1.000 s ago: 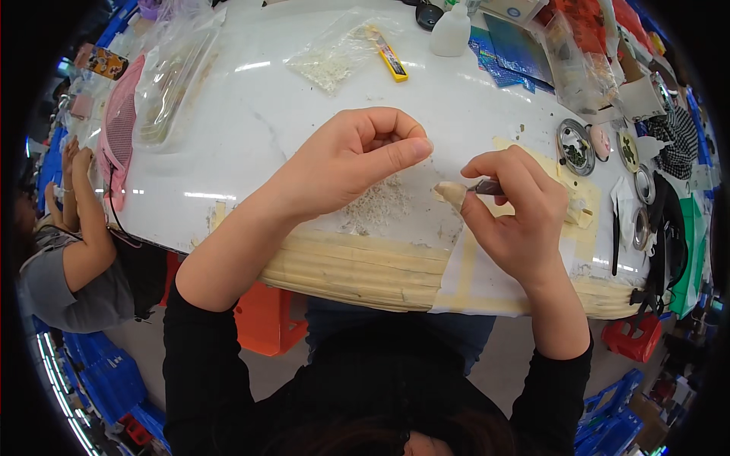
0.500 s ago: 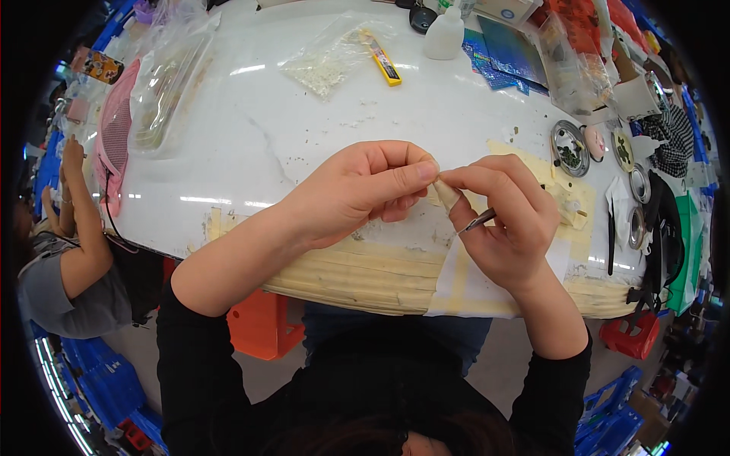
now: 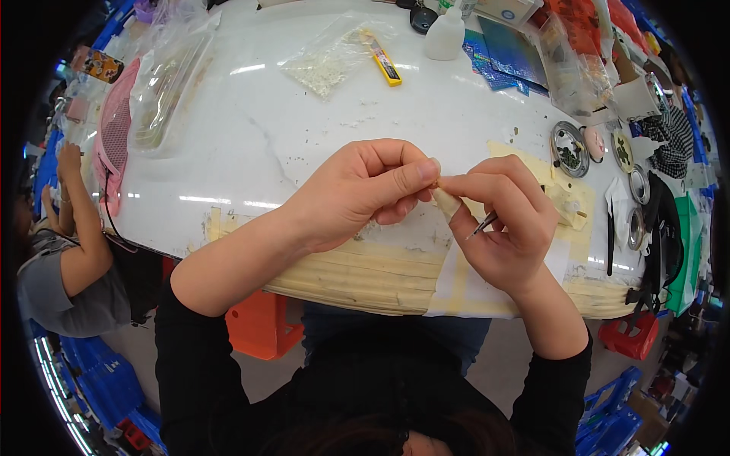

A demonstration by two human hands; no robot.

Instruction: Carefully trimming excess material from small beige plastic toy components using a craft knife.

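Observation:
My left hand [image 3: 372,186] is closed in a pinch, thumb against index finger, over the near part of the table. Its fingertips meet those of my right hand [image 3: 513,220], and a tiny brownish thing shows between them, too small to name. A pale cream finger cot [image 3: 446,201] covers the tip of my right thumb. Tucked in the curled fingers of my right hand is a pair of thin metal tweezers [image 3: 481,226], points toward the lower left. Under that hand lies a white sheet [image 3: 487,285] at the taped table edge.
Round metal dishes [image 3: 570,148] with small dark green pieces stand at the right. Farther back are a clear bag of pale bits [image 3: 319,72], a yellow cutter case [image 3: 384,62] and a white squeeze bottle [image 3: 445,34]. A pink mesh item [image 3: 116,137] lies left, near another person's arm [image 3: 84,228].
My fingertips have shifted slightly against each other, and the tiny brownish thing shows more between them. The tweezers have tilted a little in my right hand.

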